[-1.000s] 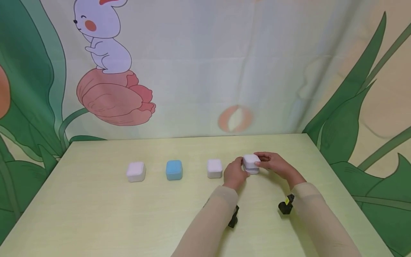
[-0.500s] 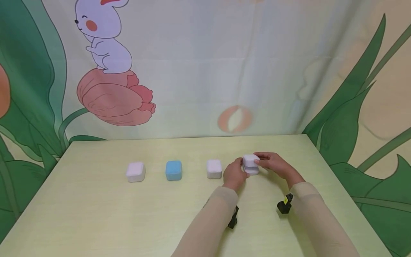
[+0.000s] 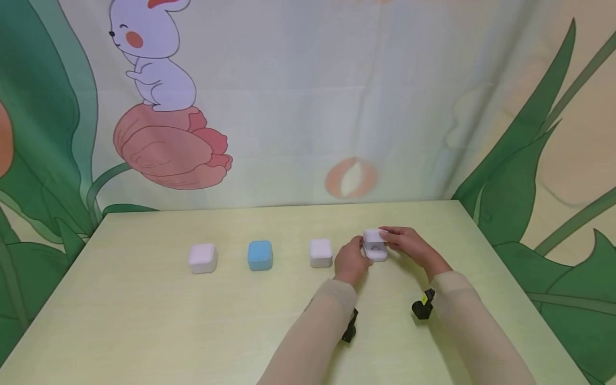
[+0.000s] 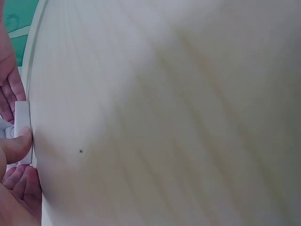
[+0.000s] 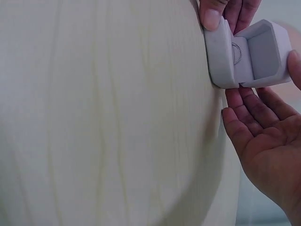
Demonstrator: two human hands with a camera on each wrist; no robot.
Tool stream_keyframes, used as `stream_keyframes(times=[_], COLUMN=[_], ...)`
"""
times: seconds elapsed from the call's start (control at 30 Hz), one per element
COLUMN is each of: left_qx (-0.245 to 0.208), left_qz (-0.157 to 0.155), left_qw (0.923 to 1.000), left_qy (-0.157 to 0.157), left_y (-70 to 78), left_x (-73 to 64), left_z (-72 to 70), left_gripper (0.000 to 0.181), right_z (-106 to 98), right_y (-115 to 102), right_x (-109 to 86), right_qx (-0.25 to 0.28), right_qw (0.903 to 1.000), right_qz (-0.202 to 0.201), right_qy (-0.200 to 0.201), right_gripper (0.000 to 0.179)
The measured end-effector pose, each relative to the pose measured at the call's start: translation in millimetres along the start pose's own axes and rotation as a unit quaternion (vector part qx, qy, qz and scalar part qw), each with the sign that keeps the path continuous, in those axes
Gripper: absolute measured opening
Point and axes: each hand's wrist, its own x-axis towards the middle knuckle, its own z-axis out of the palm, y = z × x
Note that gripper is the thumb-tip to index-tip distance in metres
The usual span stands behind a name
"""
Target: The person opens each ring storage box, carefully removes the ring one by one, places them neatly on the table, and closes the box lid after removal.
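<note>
A small white ring box (image 3: 376,256) stands on the table with its lid (image 5: 265,52) tipped up and back. Inside, a silvery ring (image 5: 237,53) sits upright in the white cushion, seen best in the right wrist view. My left hand (image 3: 351,261) grips the box's base from the left, the thumb pressed on its front edge. On the other side my right hand (image 3: 413,247) holds the raised lid, thumb at its rim and fingers behind. In the left wrist view only the side of the base shows, beside my left thumb (image 4: 18,147).
Left of the hands stand a pale pink box (image 3: 321,253), a blue box (image 3: 260,255) and another pale pink box (image 3: 203,258), all closed, in a row. Behind the light wooden table (image 3: 192,326) hangs a printed curtain (image 3: 289,107).
The lid has swung up and back under my right hand, from a narrow gap to wide open, and the ring has come into sight. My left hand stays on the base.
</note>
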Motion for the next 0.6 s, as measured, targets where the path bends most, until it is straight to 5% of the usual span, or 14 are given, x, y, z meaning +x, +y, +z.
stream_keyframes(times=[0.6], left_qx=[-0.01], left_qz=[0.008], left_qw=[0.9999], left_qy=[0.002], left_y=[-2.3], left_x=[0.6], left_z=[0.6], left_gripper=[0.06], right_z=[0.9], right_y=[6.9], right_x=[14.1], right_qx=[0.03], right_qw=[0.9993], right_qz=[0.016], right_qy=[0.017], right_gripper=[0.07])
